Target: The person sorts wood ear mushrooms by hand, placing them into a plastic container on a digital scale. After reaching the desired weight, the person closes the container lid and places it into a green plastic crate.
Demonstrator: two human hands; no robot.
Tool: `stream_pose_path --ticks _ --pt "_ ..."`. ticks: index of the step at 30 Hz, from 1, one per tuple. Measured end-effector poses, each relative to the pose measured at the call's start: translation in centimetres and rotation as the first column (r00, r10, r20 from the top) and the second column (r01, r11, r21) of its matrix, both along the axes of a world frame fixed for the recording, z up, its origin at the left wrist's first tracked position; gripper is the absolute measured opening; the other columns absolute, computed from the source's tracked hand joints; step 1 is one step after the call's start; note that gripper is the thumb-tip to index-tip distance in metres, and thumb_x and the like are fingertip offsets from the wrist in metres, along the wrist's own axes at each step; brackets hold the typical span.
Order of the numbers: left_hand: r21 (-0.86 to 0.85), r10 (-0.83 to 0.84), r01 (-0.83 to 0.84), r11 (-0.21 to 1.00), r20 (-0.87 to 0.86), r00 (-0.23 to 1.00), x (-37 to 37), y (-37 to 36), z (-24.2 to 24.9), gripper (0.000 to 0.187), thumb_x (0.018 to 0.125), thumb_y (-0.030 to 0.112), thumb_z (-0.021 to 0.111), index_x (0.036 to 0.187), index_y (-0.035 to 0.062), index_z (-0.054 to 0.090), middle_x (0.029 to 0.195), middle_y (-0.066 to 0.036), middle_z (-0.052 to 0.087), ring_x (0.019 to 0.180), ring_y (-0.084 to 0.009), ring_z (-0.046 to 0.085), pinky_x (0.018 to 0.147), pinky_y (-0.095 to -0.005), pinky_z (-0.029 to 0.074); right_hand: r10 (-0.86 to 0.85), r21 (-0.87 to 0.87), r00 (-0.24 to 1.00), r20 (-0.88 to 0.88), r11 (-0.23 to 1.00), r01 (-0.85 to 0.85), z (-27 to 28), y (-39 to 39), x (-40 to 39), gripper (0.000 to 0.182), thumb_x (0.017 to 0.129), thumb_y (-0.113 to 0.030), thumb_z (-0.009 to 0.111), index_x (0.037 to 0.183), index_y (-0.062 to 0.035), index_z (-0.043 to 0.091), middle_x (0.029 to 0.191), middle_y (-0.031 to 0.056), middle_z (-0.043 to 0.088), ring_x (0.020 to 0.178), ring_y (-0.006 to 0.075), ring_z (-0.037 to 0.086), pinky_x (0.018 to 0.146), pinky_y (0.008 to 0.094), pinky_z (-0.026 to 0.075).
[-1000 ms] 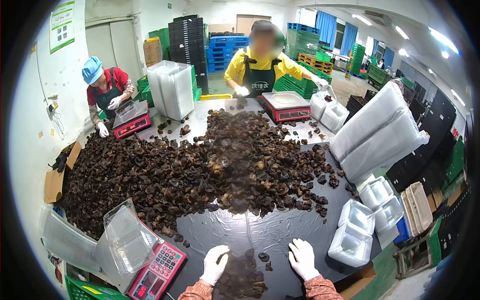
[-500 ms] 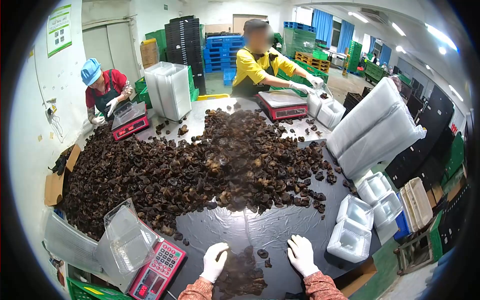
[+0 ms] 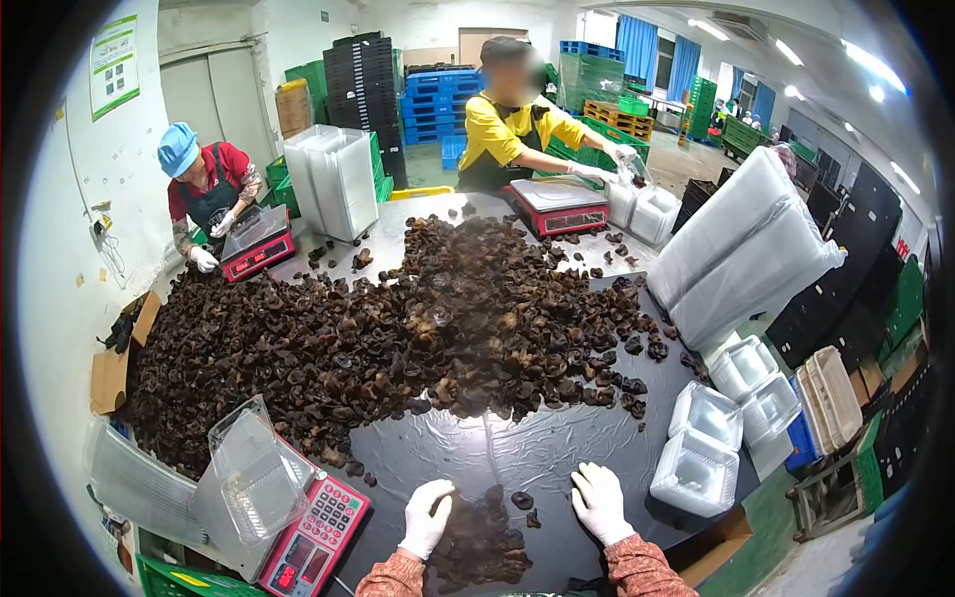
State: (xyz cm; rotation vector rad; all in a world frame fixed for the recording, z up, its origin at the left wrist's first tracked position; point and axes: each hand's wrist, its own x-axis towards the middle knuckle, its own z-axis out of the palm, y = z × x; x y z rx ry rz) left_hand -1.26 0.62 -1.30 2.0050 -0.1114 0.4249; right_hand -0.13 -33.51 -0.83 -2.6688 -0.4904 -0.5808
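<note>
My left hand (image 3: 428, 519), in a white glove, rests on the dark tabletop (image 3: 398, 453) with fingers loosely curved and the thumb apart, holding nothing. To the right, my right hand (image 3: 600, 505), also gloved, lies flat with fingers stretched out and nothing in it. Between them sits a small pile of dark wood ear mushrooms (image 3: 482, 547), nearest my left hand, with a couple of loose wood ear pieces (image 3: 522, 500) beside it. Beyond both hands spreads a large heap of wood ear mushrooms (image 3: 398, 328).
At front left, a red scale (image 3: 323, 527) bears a clear plastic box (image 3: 254, 488). Open clear boxes (image 3: 696, 473) stand at right, below wrapped stacks (image 3: 746, 249). Across the table, a person in yellow (image 3: 507, 139) and a person in a blue cap (image 3: 204, 184) work beside scales.
My hands have hardly moved. The blue-capped person's one hand has shifted down to the heap's edge and the other onto the scale's box. The person in yellow has moved their hands slightly over the boxes.
</note>
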Motion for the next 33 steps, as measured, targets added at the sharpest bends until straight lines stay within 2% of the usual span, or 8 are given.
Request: stream_pose_path --ticks 8,14,15,17,18,19,22,33 --pt "-0.007 -0.007 0.007 1.0 -0.002 1.0 -0.1 0.0 -0.3 0.019 0.087 0.006 0.07 0.105 0.0071 0.075 0.111 -0.011 0.074 0.109 -0.0286 0.068 0.099 -0.0387 0.052 0.039 -0.019 0.998 -0.04 0.999 -0.039 0.5 -0.3 0.3 0.03 0.087 -0.017 0.067 0.114 -0.0029 0.068 0.126 0.0178 0.065 0.119 0.0364 0.06 0.104 0.0477 0.044" --pt "0.001 -0.054 0.054 0.999 0.077 0.996 0.3 0.3 -0.5 0.02 0.088 0.003 0.067 0.107 0.0051 0.073 0.113 -0.013 0.072 0.112 -0.0306 0.066 0.102 -0.0401 0.05 0.159 -0.043 0.986 -0.053 0.986 -0.161 2.0 -2.5 -0.5 0.025 0.082 -0.007 0.069 0.107 -0.0022 0.069 0.117 0.0177 0.068 0.11 0.036 0.065 0.099 0.0462 0.049" --pt "0.029 -0.052 0.051 0.998 0.031 0.998 0.4 0.6 -1.3 0.019 0.09 0.003 0.065 0.107 0.0036 0.073 0.114 -0.014 0.072 0.112 -0.0314 0.066 0.102 -0.0404 0.05 0.063 -0.117 0.989 -0.131 0.99 -0.079 1.5 -2.4 -0.8 0.024 0.084 -0.006 0.068 0.108 -0.0018 0.069 0.119 0.0183 0.068 0.112 0.0356 0.064 0.101 0.0456 0.048" --pt "-0.029 -0.051 0.05 0.998 -0.04 0.998 0.1 0.3 0.2 0.02 0.092 0.003 0.063 0.109 0.0028 0.073 0.114 -0.015 0.071 0.111 -0.0302 0.066 0.102 -0.0397 0.05 0.104 0.031 0.992 -0.068 0.994 -0.103 1.6 -3.4 -2.7 0.029 0.085 -0.008 0.07 0.113 -0.0024 0.068 0.122 0.0167 0.068 0.117 0.0349 0.063 0.102 0.0442 0.048" --pt "-0.078 -0.047 0.041 0.996 -0.084 0.995 0.0 0.3 0.0 0.02 0.092 0.002 0.062 0.11 0.0031 0.073 0.114 -0.014 0.071 0.111 -0.0289 0.066 0.101 -0.0384 0.05 0.074 -0.021 0.991 -0.108 0.997 -0.077 1.3 -3.8 -3.5 0.031 0.084 -0.008 0.071 0.115 -0.0034 0.068 0.125 0.0146 0.067 0.118 0.0338 0.062 0.102 0.0435 0.048" --pt "-0.039 -0.073 0.071 0.997 -0.046 0.996 0.0 0.2 -0.1 0.02 0.097 0.003 0.057 0.11 -0.0002 0.072 0.115 -0.011 0.071 0.111 -0.0237 0.066 0.102 -0.0347 0.048 0.075 -0.015 0.991 -0.112 0.997 -0.077 1.1 -4.3 -4.1 0.033 0.084 -0.007 0.071 0.116 -0.0042 0.067 0.126 0.013 0.067 0.119 0.0326 0.062 0.102 0.0429 0.049" --pt "-0.042 -0.094 0.092 0.995 -0.041 0.995 0.2 0.5 -0.2 0.021 0.098 0.002 0.056 0.111 -0.0003 0.071 0.116 -0.011 0.071 0.112 -0.0228 0.065 0.104 -0.0344 0.047 0.036 -0.01 0.992 -0.121 0.999 -0.038 1.2 -4.8 -5.8 0.031 0.084 -0.007 0.071 0.115 -0.0053 0.068 0.125 0.0115 0.067 0.119 0.0317 0.062 0.102 0.0427 0.049" --pt "-0.056 -0.086 0.083 0.995 -0.068 0.994 0.1 0.3 0.0 0.021 0.095 -0.002 0.057 0.11 -0.0005 0.071 0.117 -0.013 0.071 0.112 -0.0259 0.065 0.103 -0.0365 0.048 -0.197 -0.075 0.978 -0.061 0.978 0.192 1.7 -10.1 -14.7 0.027 0.076 -0.004 0.077 0.102 -0.0064 0.07 0.112 0.0112 0.07 0.106 0.0317 0.066 0.095 0.0419 0.053"
